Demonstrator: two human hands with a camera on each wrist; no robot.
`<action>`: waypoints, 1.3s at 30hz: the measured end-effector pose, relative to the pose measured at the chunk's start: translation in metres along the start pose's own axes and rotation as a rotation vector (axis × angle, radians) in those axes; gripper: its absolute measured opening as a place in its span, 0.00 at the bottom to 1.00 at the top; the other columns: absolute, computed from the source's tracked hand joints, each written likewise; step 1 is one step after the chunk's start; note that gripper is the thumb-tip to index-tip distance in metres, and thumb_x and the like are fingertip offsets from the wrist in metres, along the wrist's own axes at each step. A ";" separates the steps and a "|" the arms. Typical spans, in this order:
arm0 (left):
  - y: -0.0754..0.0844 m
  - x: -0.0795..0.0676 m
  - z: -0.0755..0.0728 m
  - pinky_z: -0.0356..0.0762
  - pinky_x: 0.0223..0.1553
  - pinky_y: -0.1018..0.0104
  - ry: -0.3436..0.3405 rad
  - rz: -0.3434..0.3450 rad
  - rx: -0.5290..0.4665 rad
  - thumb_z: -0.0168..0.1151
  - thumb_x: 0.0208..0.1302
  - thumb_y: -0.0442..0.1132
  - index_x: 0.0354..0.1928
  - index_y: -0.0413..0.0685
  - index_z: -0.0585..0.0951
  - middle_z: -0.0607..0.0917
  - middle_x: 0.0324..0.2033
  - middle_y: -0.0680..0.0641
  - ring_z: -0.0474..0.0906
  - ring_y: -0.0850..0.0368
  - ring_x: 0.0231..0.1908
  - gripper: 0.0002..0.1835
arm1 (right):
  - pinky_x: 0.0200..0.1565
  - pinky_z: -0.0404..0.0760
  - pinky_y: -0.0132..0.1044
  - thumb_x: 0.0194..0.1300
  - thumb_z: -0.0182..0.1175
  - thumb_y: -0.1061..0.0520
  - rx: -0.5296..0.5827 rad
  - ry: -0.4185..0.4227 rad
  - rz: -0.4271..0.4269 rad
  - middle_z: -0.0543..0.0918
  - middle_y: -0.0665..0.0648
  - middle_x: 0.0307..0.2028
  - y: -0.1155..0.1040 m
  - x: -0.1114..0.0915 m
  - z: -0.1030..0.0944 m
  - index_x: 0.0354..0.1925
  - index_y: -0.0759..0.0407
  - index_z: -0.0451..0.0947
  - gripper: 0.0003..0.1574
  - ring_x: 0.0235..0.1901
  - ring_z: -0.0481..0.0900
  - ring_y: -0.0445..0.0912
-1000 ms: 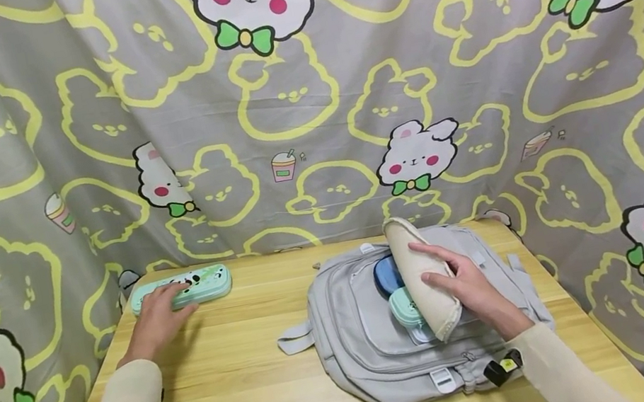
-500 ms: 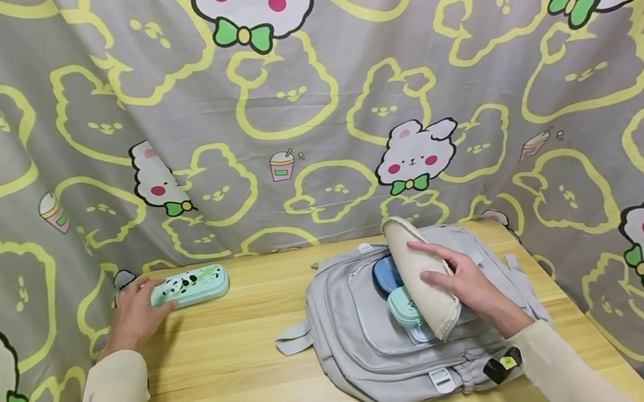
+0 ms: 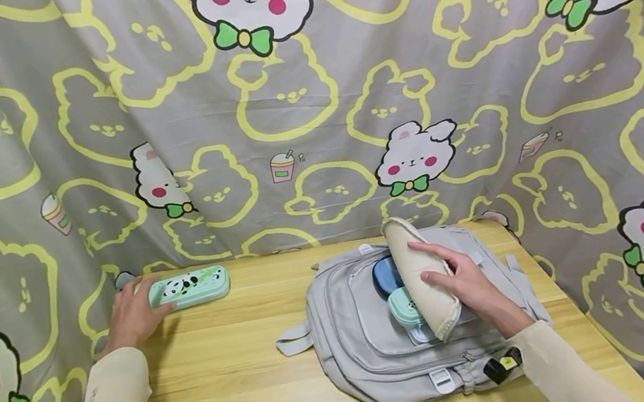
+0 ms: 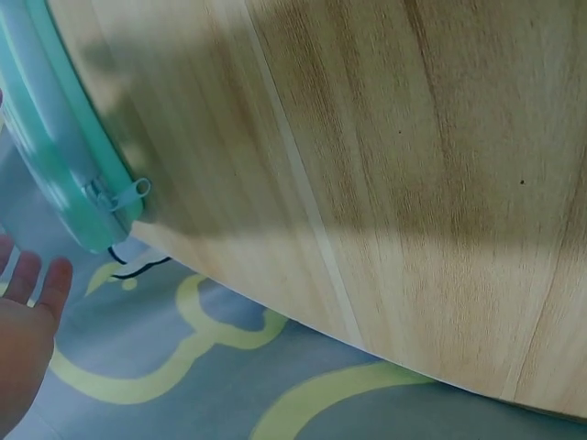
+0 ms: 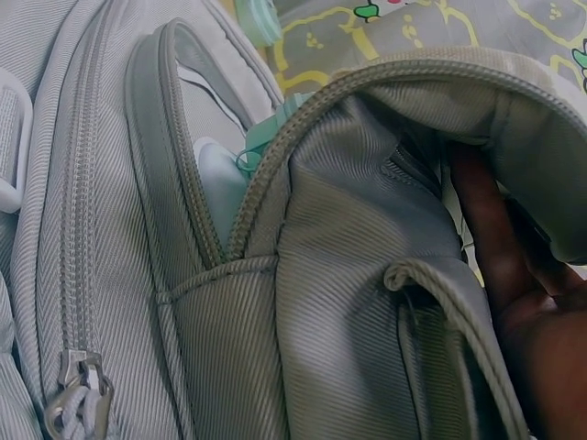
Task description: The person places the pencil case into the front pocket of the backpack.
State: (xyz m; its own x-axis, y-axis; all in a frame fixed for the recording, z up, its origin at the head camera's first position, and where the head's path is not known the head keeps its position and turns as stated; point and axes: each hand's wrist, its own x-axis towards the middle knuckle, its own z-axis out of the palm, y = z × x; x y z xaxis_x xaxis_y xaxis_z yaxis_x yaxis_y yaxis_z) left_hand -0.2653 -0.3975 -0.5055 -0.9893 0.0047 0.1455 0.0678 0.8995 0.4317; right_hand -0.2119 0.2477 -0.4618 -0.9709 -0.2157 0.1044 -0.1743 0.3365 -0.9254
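Observation:
A mint-green zippered pencil case [image 3: 195, 286] with a panda print lies at the table's back left. My left hand [image 3: 133, 313] is at its left end, thumb along the near side. In the left wrist view, the visible fingers [image 4: 53, 286] are extended, apart from the case's zipper end. On the right, a grey backpack [image 3: 346, 340] lies flat with its front pocket open. My right hand [image 3: 466, 283] holds up the beige-lined pocket flap [image 3: 423, 280], thumb on the lining, other fingers partly hidden. Inside the pocket show a dark blue case [image 3: 385, 276] and a small mint-green case [image 3: 404, 307].
A wooden table [image 3: 232, 389] bears everything. Patterned grey curtains [image 3: 305, 103] hang behind it and at both sides. A backpack strap loop [image 3: 295, 340] sticks out leftward, and a black tag [image 3: 497, 370] sits at the bag's near right.
My left hand has moved left from above the pencil case to its left end, uncovering the panda print. The right hand stays on the raised flap.

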 end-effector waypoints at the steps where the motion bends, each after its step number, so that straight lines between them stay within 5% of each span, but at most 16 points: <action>1: 0.000 0.000 0.001 0.56 0.69 0.15 -0.001 -0.001 0.001 0.75 0.69 0.45 0.78 0.35 0.67 0.59 0.76 0.18 0.53 0.09 0.71 0.42 | 0.56 0.82 0.30 0.77 0.67 0.56 -0.004 0.003 0.001 0.64 0.64 0.83 0.000 0.000 0.000 0.80 0.50 0.72 0.38 0.68 0.72 0.45; 18: -0.007 0.000 0.014 0.50 0.67 0.08 -0.093 -0.100 0.024 0.77 0.66 0.48 0.83 0.39 0.57 0.47 0.80 0.19 0.42 0.05 0.75 0.52 | 0.55 0.84 0.32 0.77 0.66 0.57 0.005 0.004 -0.006 0.64 0.65 0.82 0.001 0.000 0.001 0.80 0.51 0.72 0.38 0.66 0.74 0.44; 25: -0.009 -0.005 0.014 0.49 0.71 0.11 -0.102 -0.070 0.074 0.76 0.69 0.49 0.80 0.34 0.60 0.50 0.79 0.17 0.45 0.06 0.74 0.49 | 0.56 0.84 0.32 0.77 0.66 0.56 0.014 0.000 -0.012 0.65 0.64 0.82 0.003 -0.001 0.001 0.81 0.50 0.71 0.38 0.66 0.74 0.42; 39: -0.008 -0.022 0.026 0.56 0.67 0.10 -0.095 -0.046 0.014 0.72 0.72 0.48 0.83 0.36 0.57 0.47 0.79 0.17 0.44 0.09 0.75 0.48 | 0.57 0.83 0.30 0.78 0.66 0.56 0.014 -0.006 -0.012 0.64 0.63 0.83 0.002 -0.001 0.001 0.81 0.50 0.71 0.37 0.69 0.72 0.47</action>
State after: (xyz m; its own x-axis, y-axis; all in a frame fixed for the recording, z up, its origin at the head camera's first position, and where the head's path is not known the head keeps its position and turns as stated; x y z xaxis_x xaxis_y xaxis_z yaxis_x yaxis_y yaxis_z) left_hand -0.2477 -0.3936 -0.5352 -0.9992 0.0042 0.0405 0.0210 0.9057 0.4234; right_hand -0.2113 0.2479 -0.4635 -0.9677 -0.2250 0.1135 -0.1836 0.3210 -0.9291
